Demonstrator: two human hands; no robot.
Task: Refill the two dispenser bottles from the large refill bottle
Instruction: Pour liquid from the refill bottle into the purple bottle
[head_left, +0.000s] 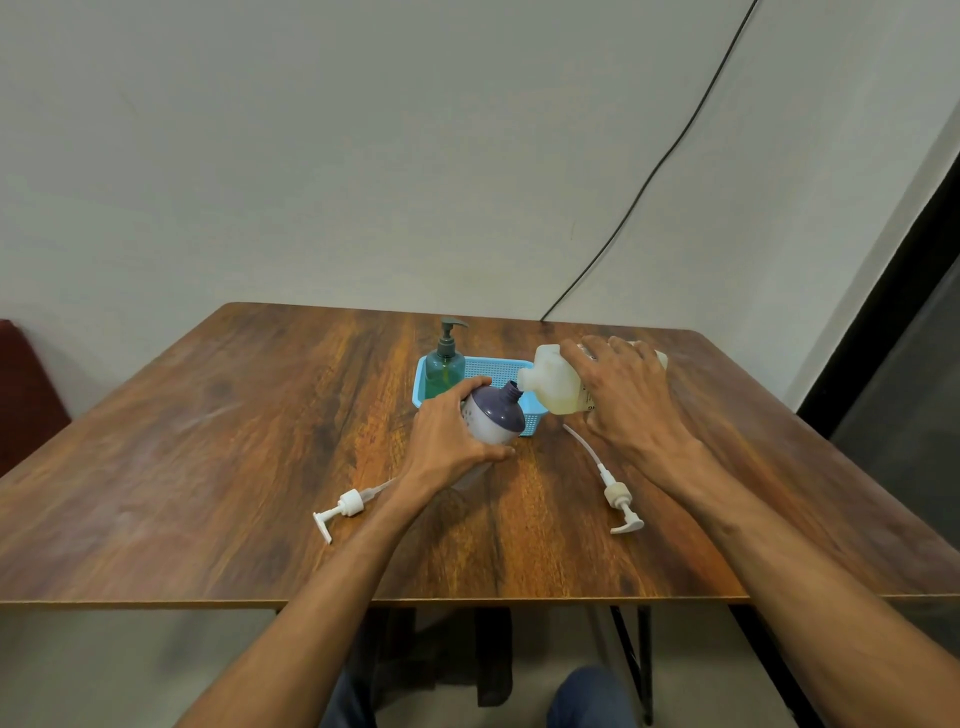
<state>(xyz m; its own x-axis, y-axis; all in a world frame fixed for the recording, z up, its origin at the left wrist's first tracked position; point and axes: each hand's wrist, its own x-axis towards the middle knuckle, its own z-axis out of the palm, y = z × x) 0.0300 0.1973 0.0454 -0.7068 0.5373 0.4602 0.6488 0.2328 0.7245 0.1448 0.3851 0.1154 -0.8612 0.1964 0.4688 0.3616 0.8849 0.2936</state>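
- Soft, even indoor light, kinda on the dim side. The wall (311, 156) came out flat grey-green with no hot spots.
- The table (208, 467) had a hazy pale sheen across its left half and far right corner, but no hard glare.
- Shadows were mild and fuzzy: a dark smudge on the wood just under the left hand (447, 431) and the dispenser bottle (493, 415), and proper gloom below the table.
- The refill bottle (553, 387) was the brightest thing, slightly washed out.
- The right hand (623, 395) looked a bit smeared, and the forearms near the bottom edge were soft.
- Wide-angle warp: the table edges bowed, the cable (670, 150) curved, and the dark frame (893, 291) on the right leaned hard.
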